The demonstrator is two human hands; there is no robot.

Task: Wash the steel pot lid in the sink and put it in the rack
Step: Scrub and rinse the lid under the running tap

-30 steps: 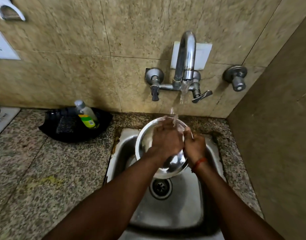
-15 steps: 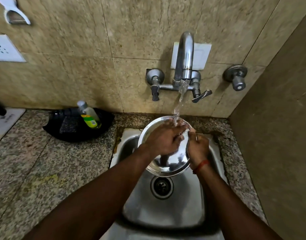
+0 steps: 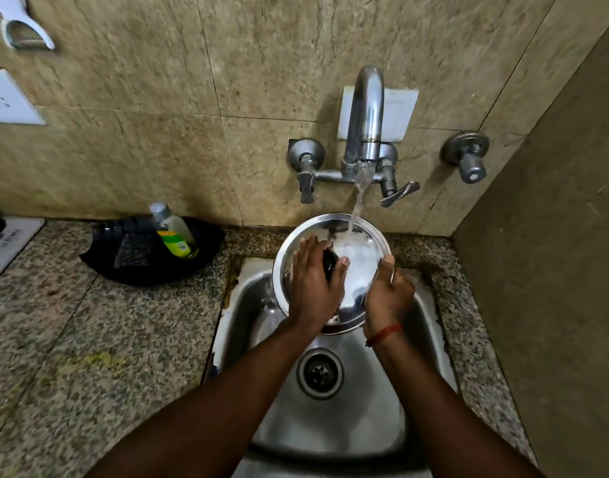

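**Under the running tap: lid held tilted for rinsing**

Over the back half of the sink (image 3: 430,326), the steel pot lid (image 3: 360,250) is held up at a tilt, its top edge toward the wall, so that the stream from the tap (image 3: 365,108) strikes the upper face and sheets down across it into the basin rather than pooling. The right hand (image 3: 387,298) has its grip closed on the lid's right rim, thumb on the near face, which steadies the lid and sets the angle. The left hand (image 3: 313,284) lies across the lid's left-centre, fingers curled round the dark knob (image 3: 330,265); whether it is gripping or only rubbing the surface I cannot tell. Holding by rim and knob leaves most of the face bare to the water.

By my judgement this is the rinsing stage; the lid is not yet racked, and no rack is in view. A soap bottle (image 3: 174,232) leans in a black tray (image 3: 130,267) at the tabletop's (image 3: 89,339) back edge, left of the sink.
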